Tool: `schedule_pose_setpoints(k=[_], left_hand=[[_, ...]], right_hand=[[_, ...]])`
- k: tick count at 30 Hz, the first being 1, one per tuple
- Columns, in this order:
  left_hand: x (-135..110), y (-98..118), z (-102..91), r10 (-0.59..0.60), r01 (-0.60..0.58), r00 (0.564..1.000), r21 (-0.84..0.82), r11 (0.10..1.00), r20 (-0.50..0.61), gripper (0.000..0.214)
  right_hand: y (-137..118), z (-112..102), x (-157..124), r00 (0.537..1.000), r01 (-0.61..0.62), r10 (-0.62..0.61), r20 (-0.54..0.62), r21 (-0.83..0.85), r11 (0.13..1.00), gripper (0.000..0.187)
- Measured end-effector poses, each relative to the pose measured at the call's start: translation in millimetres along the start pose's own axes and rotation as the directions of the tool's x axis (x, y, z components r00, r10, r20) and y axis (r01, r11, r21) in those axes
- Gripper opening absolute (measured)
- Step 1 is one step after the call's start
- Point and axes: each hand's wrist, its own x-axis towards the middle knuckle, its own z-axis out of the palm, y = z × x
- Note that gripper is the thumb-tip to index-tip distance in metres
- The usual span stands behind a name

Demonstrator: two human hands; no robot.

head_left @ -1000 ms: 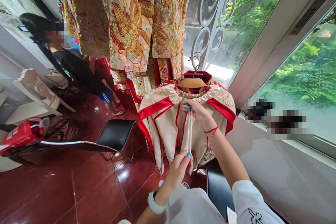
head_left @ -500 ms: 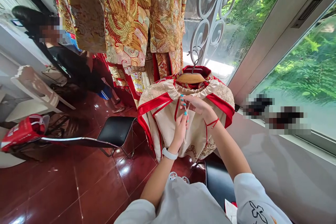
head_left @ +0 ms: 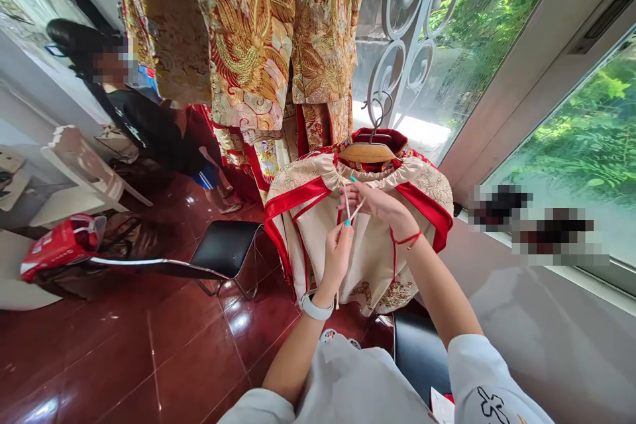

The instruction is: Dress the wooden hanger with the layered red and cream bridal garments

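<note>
A cream garment with red satin trim [head_left: 318, 238] hangs on a wooden hanger [head_left: 368, 153], its gathered neckline towards me. A thin pale drawstring [head_left: 347, 204] comes from the front of that neckline. Below it, my left hand [head_left: 338, 252] pinches the cord between thumb and fingertips. My right hand [head_left: 373, 204] is just under the neckline, fingers bent leftwards among the cord strands, thumb raised. The strands form a narrow V between both hands. Right fingertips are partly hidden by the cord. A cord end hangs below my left hand.
Gold-embroidered garments [head_left: 251, 46] hang behind. Black chairs stand at the left [head_left: 226, 248] and close by at the lower right [head_left: 417, 351]. A window sill [head_left: 546, 265] runs along the right. A person in black [head_left: 149, 122] is at the far left.
My left hand has moved down and slightly left, away from my right hand, and the cord strands are spread wider. My right fingers have opened apart somewhat. The view has shifted slightly.
</note>
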Motion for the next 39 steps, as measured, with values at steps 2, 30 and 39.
schedule_pose_setpoints(k=[2,30,39], left_hand=[[0,3,-6.4,0.000,-0.001,1.000,0.045,0.999,0.015,0.060],[11,25,5.4,-0.068,0.005,0.923,0.165,0.986,0.379,0.053],[26,54,-34.8,0.300,-0.440,0.895,0.546,0.713,0.329,0.038]], right_hand=[[7,-10,-25,0.996,0.083,-0.091,-0.027,-0.198,0.977,0.044],[21,-14,-17,0.655,0.186,-0.627,0.421,-0.895,-0.407,0.033],[15,-23,-26,0.689,0.335,-0.563,0.457,-0.889,-0.312,0.050]])
